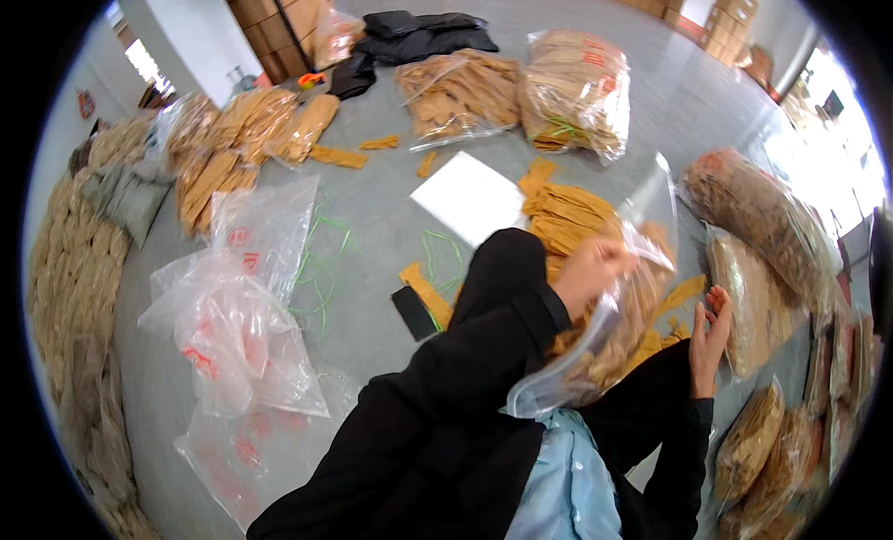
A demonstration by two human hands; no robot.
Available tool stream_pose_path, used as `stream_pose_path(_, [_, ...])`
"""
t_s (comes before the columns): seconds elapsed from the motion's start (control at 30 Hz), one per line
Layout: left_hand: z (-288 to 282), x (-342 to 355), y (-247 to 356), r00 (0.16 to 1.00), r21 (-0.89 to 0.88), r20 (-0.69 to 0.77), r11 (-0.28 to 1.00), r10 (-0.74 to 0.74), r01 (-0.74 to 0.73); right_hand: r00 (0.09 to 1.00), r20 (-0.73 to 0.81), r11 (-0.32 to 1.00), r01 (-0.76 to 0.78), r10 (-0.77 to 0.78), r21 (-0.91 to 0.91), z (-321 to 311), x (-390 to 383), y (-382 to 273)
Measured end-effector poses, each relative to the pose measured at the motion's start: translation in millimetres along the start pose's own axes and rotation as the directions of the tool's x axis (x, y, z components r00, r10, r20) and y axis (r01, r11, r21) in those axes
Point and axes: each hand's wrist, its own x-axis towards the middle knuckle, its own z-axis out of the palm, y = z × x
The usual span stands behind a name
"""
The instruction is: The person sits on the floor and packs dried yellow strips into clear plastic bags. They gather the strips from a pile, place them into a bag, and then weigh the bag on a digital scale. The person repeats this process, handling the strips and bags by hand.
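A clear plastic bag (609, 340) filled with tan fabric, which looks like folded stockings, stands between my knees. My left hand (588, 276) reaches across to it, fingers pinched at the bag's clear upper edge. To the right of the bag, my right hand (711, 343) is raised with its fingers apart, holding nothing. Just beyond the bag lies a heap of mustard-tan fabric bundles (569, 213), partly hidden by the bag and my left hand. More loose tan strips (684, 293) show between the bag and my right hand.
A white sheet (470, 198) lies ahead on the grey floor. Empty clear bags (246, 345) and green ties (321, 252) are at left. Filled bags stand ahead (574, 93) and at right (758, 214). Black bags (423, 38) lie at the back; fabric piles (79, 252) line the left.
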Motion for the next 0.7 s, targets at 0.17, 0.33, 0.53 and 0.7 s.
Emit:
stream_pose_path(0.17, [6,15,74,0.982,-0.229,-0.085,0.956,0.169,-0.184,0.998,0.041,0.99,0.046,-0.041,-0.136,-20,-8,8])
stream_pose_path(0.33, [-40,11,149,0.814,-0.046,-0.333,0.854,0.476,-0.518,0.996,0.055,0.994,0.076,-0.072,-0.079,-21,-9,1])
stream_pose_path(0.53, [-125,-26,210,0.845,-0.137,-0.331,0.865,0.42,-0.483,0.998,0.04,0.999,0.049,-0.049,0.006,-21,-5,6])
stream_pose_path(0.7, [-190,-80,226,0.596,0.152,-0.481,0.731,0.643,-0.666,0.999,0.049,0.997,0.0,-0.004,0.072,-23,-2,6])
